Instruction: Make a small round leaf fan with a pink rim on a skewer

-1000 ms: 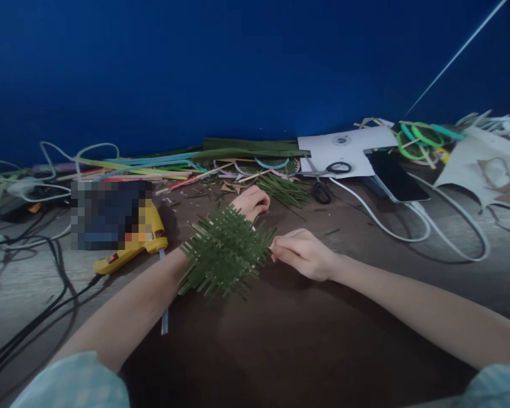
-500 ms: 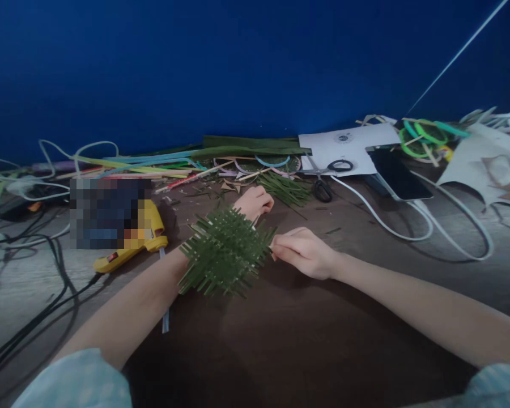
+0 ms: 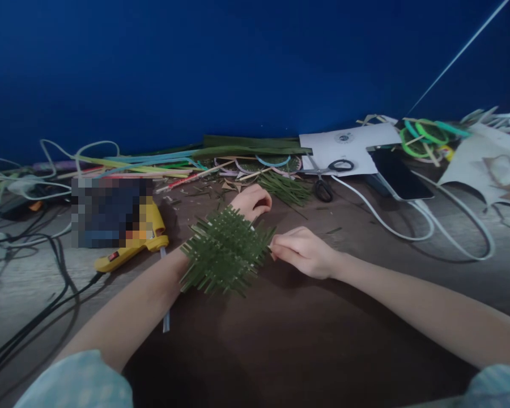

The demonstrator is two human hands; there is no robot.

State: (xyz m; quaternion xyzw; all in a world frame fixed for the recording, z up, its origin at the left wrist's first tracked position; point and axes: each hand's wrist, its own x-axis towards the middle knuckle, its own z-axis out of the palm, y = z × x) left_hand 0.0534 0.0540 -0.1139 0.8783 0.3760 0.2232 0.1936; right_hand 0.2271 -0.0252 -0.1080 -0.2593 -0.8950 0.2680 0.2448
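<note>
A woven mat of green leaf strips (image 3: 225, 252), with loose strip ends sticking out all round, is held up in front of me. My right hand (image 3: 304, 252) pinches it at its right edge between thumb and fingers. Behind the mat, my left hand (image 3: 251, 203) reaches over the dark table surface, its fingers curved and a gap showing between thumb and fingers. Nothing shows in it. A bundle of cut green leaf strips (image 3: 288, 188) lies just beyond that hand. The mat hides part of my left wrist and hand.
To the left, a yellow glue gun (image 3: 131, 249) lies beside a blurred-out object, its black cord trailing left. Scissors (image 3: 323, 184) rest by white paper (image 3: 348, 150). A phone (image 3: 402, 174) with a white cable lies right. Coloured strips (image 3: 153, 164) and long leaves (image 3: 255, 145) line the blue wall.
The fingers of my left hand have parted from the thumb, and that hand has shifted slightly. My right hand and the woven mat stay almost where they were.
</note>
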